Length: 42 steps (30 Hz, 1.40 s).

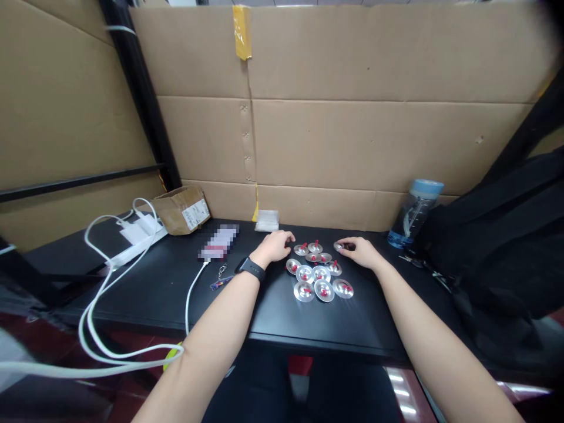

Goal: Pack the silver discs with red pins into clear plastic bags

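Several small silver finger cymbals (304,291) with red loops lie loosely grouped on the black table (282,320). Beside the left edge of this group, my left hand (277,245) rests with curved fingers slightly apart and nothing seen in them. A black watch (252,268) is on that wrist. At the group's far right, my right hand (362,252) pinches one finger cymbal (339,247) by its side. The fingers partly cover that cymbal.
A phone (219,242) with a white cable (190,294) and a keychain (220,283) lie left. Farther left are an opened cardboard box (174,214) and a power strip (136,244). A clear stack (267,221) sits behind. A bottle (414,214) and black bag (497,247) stand right.
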{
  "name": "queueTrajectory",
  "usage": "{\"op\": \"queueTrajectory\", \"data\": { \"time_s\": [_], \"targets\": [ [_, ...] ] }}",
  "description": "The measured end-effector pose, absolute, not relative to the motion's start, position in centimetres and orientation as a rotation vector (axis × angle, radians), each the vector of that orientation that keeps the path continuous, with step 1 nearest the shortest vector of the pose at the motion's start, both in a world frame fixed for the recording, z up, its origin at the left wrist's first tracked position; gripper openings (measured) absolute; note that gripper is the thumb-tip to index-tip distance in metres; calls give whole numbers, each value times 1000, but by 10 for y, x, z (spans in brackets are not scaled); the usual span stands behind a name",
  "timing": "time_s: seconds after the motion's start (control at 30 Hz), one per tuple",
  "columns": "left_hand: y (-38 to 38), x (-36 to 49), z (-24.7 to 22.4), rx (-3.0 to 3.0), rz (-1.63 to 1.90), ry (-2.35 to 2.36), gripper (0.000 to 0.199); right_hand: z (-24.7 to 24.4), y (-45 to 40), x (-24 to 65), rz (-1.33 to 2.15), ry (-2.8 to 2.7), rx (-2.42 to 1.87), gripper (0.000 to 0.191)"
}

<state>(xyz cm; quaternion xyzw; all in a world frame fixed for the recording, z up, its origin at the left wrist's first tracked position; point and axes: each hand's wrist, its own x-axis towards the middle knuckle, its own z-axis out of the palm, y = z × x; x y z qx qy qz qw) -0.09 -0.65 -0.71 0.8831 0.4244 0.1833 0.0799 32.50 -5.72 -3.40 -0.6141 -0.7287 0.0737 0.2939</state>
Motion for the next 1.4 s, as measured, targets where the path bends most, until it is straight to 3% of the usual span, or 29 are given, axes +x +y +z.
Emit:
{"op": "queueTrajectory", "data": {
  "time_s": [0.17,0.43,0.7,0.97,1.17,1.4],
  "targets": [
    [-20,18,-7,2736,646,1178,41,-29,-61,318,69,-1909,-1608,34],
    [-24,26,-9,2727,514,1196,37,-19,-70,306,58,-1903,-1534,42],
    [-26,23,-3,2688,822,1158,32,-13,-78,285,79,-1850,-1433,40],
    [-45,39,4,2564,1197,743,42,-8,-83,260,562,-1625,-1265,48],
    [-53,47,5,2529,1194,569,32,-2,-94,253,929,-1567,-1158,37],
    [-58,50,6,2434,1297,521,34,-2,-96,253,1082,-1511,-1014,28]
  ]
}}
